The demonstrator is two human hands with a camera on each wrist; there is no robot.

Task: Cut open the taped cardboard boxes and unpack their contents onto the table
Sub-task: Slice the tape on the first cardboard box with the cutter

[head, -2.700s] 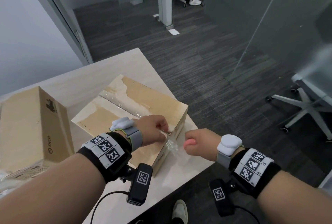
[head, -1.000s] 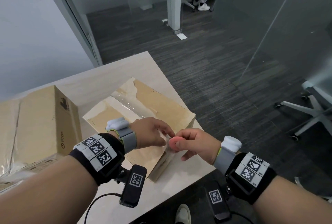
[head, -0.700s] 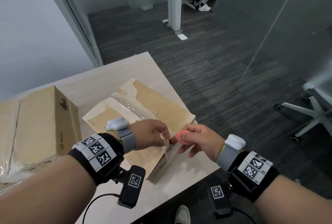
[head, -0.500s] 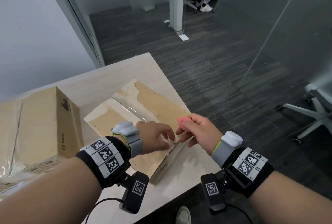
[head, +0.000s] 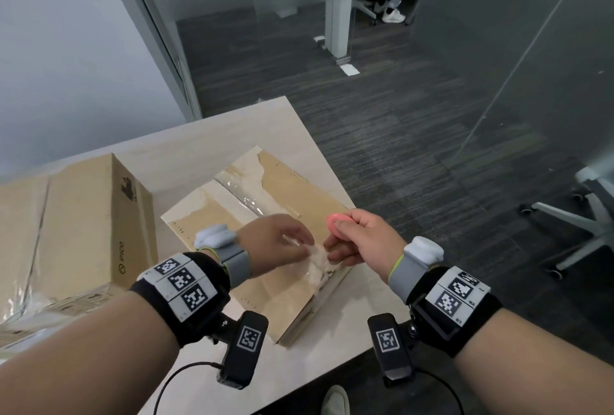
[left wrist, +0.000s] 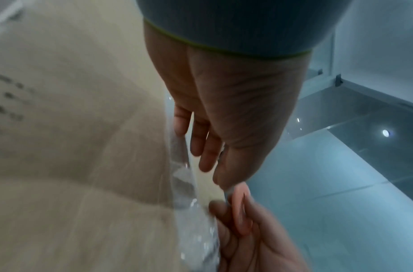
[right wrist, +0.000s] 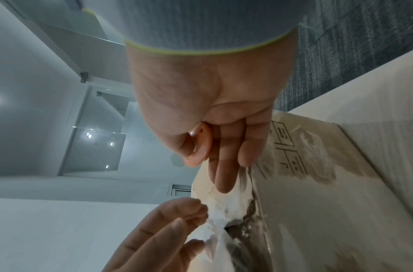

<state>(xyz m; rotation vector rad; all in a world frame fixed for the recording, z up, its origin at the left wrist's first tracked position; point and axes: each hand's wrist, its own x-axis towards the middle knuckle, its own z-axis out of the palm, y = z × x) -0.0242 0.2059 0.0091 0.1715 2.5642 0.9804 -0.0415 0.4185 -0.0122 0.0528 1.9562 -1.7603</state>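
Note:
A flat cardboard box (head: 265, 285) lies on the table's near right corner, clear tape (head: 246, 192) running along its top seam. At its right edge a strip of clear tape (head: 314, 265) is peeled up and crumpled. My left hand (head: 282, 243) pinches that strip (right wrist: 215, 220) between thumb and fingers. My right hand (head: 358, 238) hovers just right of it, pinching a small pink round cutter (head: 337, 223) between thumb and forefinger, its other fingers stretched toward the tape. The cutter (right wrist: 204, 139) shows in the right wrist view too.
A taller cardboard box (head: 83, 228) stands at the left on the light wooden table (head: 232, 125). The table's edge runs just right of the flat box, with dark carpet beyond. An office chair base (head: 571, 225) is at the right, glass walls behind.
My right hand rose with the pink cutter from the box's side to its top right edge. My left hand kept pinching the tape and lifted it a little.

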